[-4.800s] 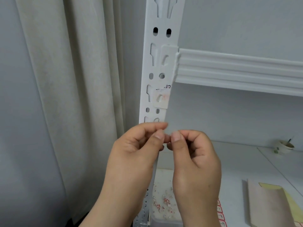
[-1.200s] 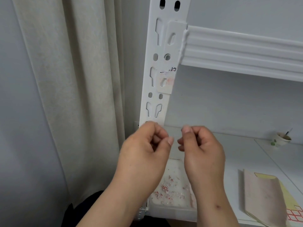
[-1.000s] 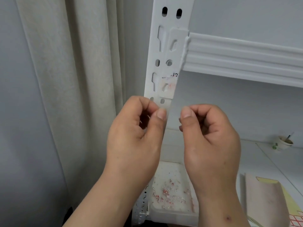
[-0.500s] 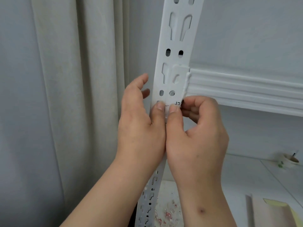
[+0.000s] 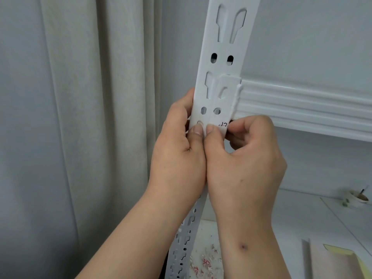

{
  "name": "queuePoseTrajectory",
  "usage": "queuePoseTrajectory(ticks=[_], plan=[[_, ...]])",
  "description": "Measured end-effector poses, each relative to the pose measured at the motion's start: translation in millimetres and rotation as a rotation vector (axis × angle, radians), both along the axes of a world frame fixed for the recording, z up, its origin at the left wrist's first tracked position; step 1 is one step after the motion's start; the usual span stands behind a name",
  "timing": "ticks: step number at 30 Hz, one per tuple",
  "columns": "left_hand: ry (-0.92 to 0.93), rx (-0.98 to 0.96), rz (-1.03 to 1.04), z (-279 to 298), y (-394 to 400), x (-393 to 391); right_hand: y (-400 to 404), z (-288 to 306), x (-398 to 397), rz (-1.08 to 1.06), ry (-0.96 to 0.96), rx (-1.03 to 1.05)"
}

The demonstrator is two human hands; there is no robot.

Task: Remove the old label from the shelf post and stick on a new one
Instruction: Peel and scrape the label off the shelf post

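A pale curtain (image 5: 90, 117) hangs in folds down the left side, against a grey wall. Next comes the left hand (image 5: 177, 158), raised to the white shelf post (image 5: 225, 63): its fingers curl round the post's left edge and go out of sight behind it, while its thumb presses flat on the front face, just below a slot. The post stands upright and runs from the top of the view down between the two wrists, its face punched with keyhole slots and small oval holes. Hard against the left thumb lies the right thumb, also pressed to the post's front. The two thumb tips sit side by side on a pale label (image 5: 218, 128) stuck to the post just under the pair of oval holes; a few dark handwritten strokes show at its upper right, and the rest of it is covered by the thumbs, so its edges cannot be made out. The right hand (image 5: 243, 158) grips the post from the right, its fingers curled in at the post's right edge beside the label. A white ribbed shelf beam (image 5: 302, 109) joins the post just above that hand and runs off to the right. Lower down, small red and white paper scraps (image 5: 205, 262) lie on the bottom shelf near the post. A tan folder (image 5: 334, 262) lies further right, and a small cup (image 5: 357, 198) stands well apart at the far right.
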State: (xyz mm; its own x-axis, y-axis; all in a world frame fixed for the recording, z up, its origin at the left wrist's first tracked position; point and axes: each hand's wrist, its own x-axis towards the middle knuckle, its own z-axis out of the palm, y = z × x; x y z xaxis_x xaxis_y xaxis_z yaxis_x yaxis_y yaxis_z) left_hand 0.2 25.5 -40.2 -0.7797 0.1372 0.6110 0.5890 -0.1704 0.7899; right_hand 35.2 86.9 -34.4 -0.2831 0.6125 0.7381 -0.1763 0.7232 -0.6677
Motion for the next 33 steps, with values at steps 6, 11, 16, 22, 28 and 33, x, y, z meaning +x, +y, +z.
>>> queuePoseTrajectory(ticks=[6,11,16,22,28,33], plan=[[-0.002,-0.001,0.014,-3.3,2.2,-2.7,3.4,-1.7,-4.1,0.026,-0.011,-0.03],[-0.002,0.008,0.012,-6.0,3.6,-5.1,4.1,-1.3,-5.4,0.089,0.0,-0.104],[-0.005,0.018,0.004,-6.9,4.4,-5.0,2.7,-1.2,-6.6,0.091,0.018,-0.113],[-0.009,0.022,-0.011,-7.2,4.3,-5.1,3.4,-1.6,-7.3,0.065,0.026,-0.076],[-0.01,0.028,-0.007,-7.8,4.8,-7.1,4.5,-9.3,-5.9,0.018,0.019,-0.046],[-0.006,0.032,-0.018,-9.1,4.8,-7.2,3.6,-6.2,-3.8,0.052,0.017,-0.077]])
